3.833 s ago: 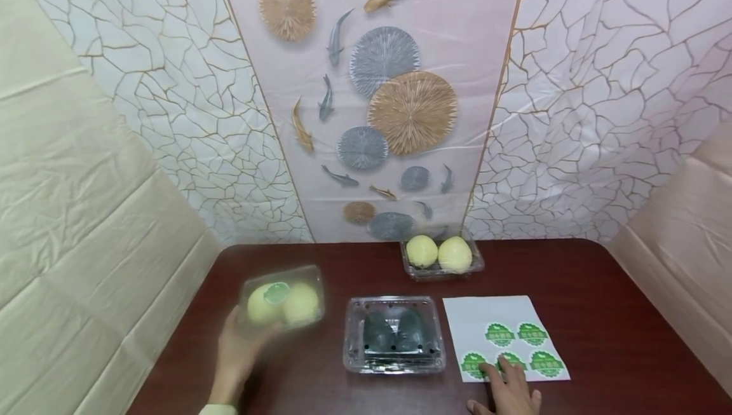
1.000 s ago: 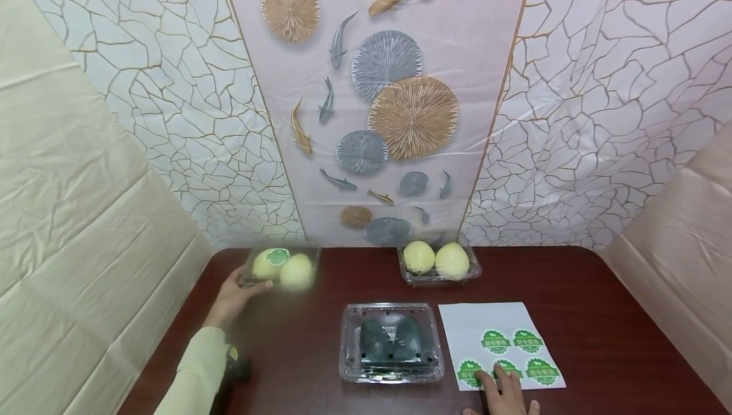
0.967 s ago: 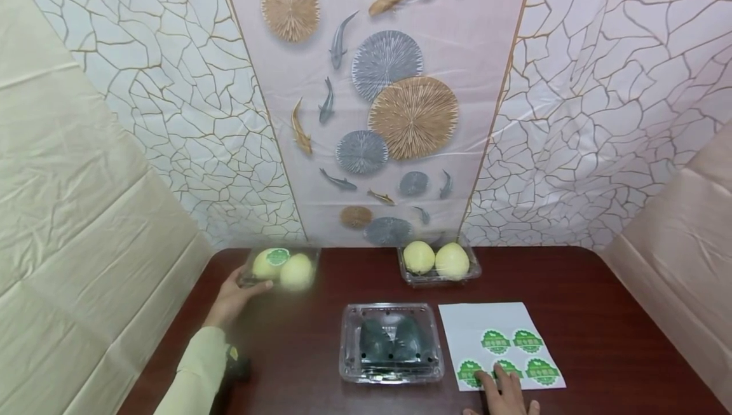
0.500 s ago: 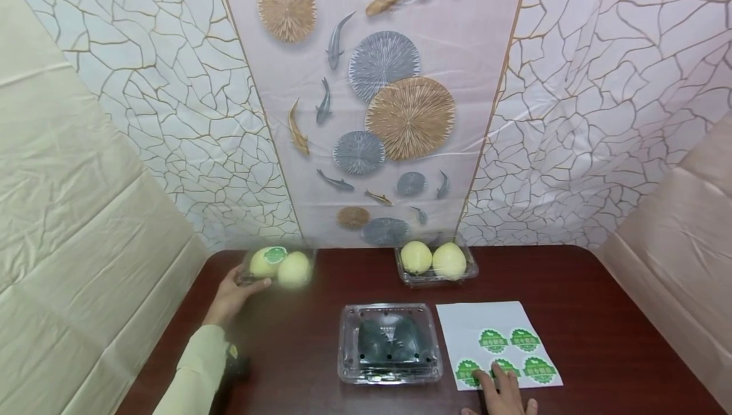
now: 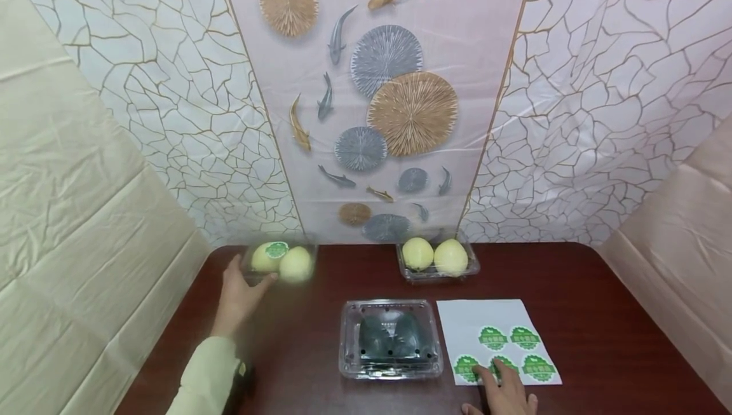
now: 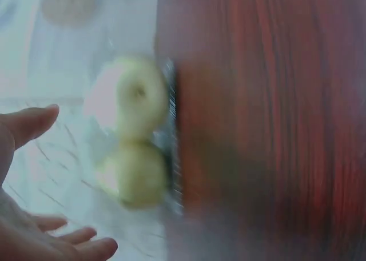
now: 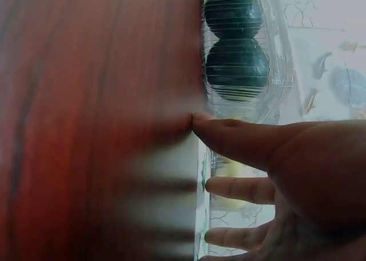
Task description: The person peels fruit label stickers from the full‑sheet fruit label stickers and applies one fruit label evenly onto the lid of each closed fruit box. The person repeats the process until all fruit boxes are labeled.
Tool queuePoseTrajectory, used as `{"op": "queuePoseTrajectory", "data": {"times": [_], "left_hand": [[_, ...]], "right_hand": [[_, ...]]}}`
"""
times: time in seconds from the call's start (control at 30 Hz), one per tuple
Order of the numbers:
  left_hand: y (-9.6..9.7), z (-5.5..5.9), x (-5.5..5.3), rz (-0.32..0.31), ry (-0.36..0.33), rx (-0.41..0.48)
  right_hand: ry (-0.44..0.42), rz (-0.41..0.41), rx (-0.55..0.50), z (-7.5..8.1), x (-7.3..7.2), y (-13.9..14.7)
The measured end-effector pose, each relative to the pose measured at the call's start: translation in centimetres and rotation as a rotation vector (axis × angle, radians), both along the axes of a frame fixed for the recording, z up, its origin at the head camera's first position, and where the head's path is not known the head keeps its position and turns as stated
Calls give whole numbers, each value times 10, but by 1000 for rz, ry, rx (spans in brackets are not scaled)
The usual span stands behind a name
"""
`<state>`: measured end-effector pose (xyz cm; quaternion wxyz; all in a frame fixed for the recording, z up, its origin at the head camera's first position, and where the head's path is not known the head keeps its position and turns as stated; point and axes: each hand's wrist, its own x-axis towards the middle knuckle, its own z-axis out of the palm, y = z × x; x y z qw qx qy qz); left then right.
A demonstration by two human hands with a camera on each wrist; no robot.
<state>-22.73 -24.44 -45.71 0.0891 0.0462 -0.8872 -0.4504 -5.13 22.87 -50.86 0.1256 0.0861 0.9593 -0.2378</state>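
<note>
Head camera view, with the clear middle box of dark fruit as the hub of a clock: a reddish-brown counter carries three clear plastic boxes and a white sheet. Watching remotely, I find the box being handled, the left box, at 10 o'clock by the counter's far edge, two pale yellow fruits side by side inside. A round green sticker sits on its lid, over the left fruit.

I judge that box labelled and more or less in place. The others seem left to do: the back box at 1 o'clock, also with two pale fruits, and the middle box show no sticker that I can make out. Five green stickers sit on the sheet at 3 o'clock.

The left box's long axis runs from 9 to 3 o'clock, a broad side facing 6; it looks level, lid up.

The person's left hand is at that box's 8 o'clock corner. Left wrist view shows its grip spread wide, holding nothing; whether a fingertip brushes the plastic, I cannot tell. The right hand, at 4 o'clock from the hub, has relaxed fingers, tips on the nearest stickers, its grip holding nothing.
</note>
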Motion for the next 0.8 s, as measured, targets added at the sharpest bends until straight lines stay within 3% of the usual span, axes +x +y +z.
{"op": "queuePoseTrajectory", "data": {"times": [0.1, 0.23, 0.4, 0.57, 0.8], "left_hand": [[23, 12, 24, -71, 60, -18], [60, 28, 53, -195, 90, -54], [103, 36, 85, -329, 115, -114], [130, 27, 110, -408, 97, -207], [147, 4, 126, -386, 83, -230]], "right_hand": [[31, 18, 43, 2, 1, -3], [142, 54, 88, 6, 4, 0], [247, 57, 91, 18, 1, 14], [324, 37, 54, 30, -6, 29], [202, -30, 41, 40, -21, 52]]}}
